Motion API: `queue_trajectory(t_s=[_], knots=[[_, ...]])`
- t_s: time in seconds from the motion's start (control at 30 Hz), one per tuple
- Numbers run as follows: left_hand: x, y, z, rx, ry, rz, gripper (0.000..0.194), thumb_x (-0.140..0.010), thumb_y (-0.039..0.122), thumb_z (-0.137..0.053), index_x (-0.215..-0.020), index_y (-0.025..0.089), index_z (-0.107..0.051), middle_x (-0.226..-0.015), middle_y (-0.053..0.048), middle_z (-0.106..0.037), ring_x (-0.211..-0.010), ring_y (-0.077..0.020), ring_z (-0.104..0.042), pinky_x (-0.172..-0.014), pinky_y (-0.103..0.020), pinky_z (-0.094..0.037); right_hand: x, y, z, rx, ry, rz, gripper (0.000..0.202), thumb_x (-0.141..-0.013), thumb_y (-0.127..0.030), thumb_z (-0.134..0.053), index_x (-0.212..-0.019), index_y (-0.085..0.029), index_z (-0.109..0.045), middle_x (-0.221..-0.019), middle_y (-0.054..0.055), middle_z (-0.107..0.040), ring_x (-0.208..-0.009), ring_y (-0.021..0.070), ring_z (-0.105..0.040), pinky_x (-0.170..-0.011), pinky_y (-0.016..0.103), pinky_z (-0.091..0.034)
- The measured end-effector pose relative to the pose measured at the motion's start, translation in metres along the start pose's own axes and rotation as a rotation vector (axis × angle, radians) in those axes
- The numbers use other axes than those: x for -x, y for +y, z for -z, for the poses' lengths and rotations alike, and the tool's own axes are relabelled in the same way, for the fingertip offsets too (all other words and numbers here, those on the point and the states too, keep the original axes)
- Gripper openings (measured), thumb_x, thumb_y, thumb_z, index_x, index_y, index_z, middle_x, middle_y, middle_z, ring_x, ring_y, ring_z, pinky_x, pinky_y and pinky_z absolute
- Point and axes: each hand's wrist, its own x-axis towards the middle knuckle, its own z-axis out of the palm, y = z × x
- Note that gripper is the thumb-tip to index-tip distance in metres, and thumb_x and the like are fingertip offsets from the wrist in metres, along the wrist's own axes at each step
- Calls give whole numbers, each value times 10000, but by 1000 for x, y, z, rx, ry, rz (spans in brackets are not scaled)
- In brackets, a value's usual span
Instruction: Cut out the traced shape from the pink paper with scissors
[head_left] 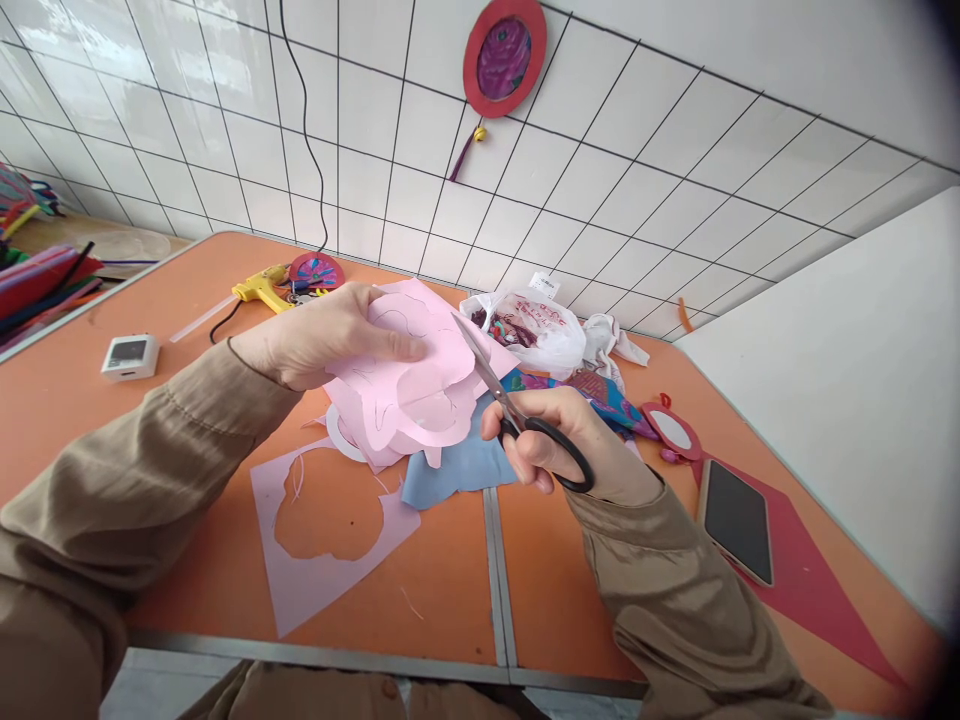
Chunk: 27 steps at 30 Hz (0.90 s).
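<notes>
My left hand (330,335) pinches pink paper sheets (409,385) with curved cut edges and drawn lines, thumb on top, held up over the orange table. In my right hand (562,440) are scissors (499,390) with black handles, fingers through the loops. Their blades point up and left, along the right edge of the pink paper. Below the hands lies a pink sheet (300,590) with a large hole cut out of it. Blue fabric (457,465) lies under the paper, partly hidden by it.
At the back left are a yellow glue gun (262,288) and a white device (130,357). A plastic bag (551,335) stands by the tiled wall. Patterned cloth, a round mirror (671,430), and a phone (737,520) on red sheet (814,600) lie right on the table (420,600).
</notes>
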Motion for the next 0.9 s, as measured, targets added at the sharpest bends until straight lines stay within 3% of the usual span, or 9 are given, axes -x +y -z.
queue_trajectory(t_s=[0.13, 0.43, 0.73, 0.9], knots=[[1, 0, 0, 7, 15, 39, 161, -756, 249, -799, -832, 113, -757, -608, 4, -676, -594, -138, -657, -558, -196, -495, -1, 3, 3, -6, -27, 8, 634, -699, -766, -702, -865, -159, -619, -491, -26, -558, -345, 83, -454, -342, 200, -327], [4, 3, -9, -33, 12, 0, 93, -771, 207, -745, -704, 144, -749, -624, -7, -709, -535, -116, -629, -480, -177, -441, 5, -8, -5, -166, -48, -37, 654, -611, -727, -797, -861, -145, -632, -559, -7, -651, -396, 97, -538, -422, 220, -393], [5, 2, -10, -91, 28, 10, 76, -789, 226, -742, -761, 164, -776, -619, 9, -683, -532, -109, -589, -481, -197, -393, 4, -10, -4, -153, -69, -31, 653, -630, -767, -761, -867, -174, -624, -559, 0, -645, -400, 112, -536, -433, 237, -412], [4, 1, -9, -170, -12, 2, 156, -792, 235, -745, -657, 157, -736, -475, 35, -542, -428, -73, -475, -416, -180, -326, 0, -2, 0, -167, -128, 48, 685, -656, -813, -701, -888, -176, -602, -580, 22, -645, -418, 148, -577, -450, 276, -454]])
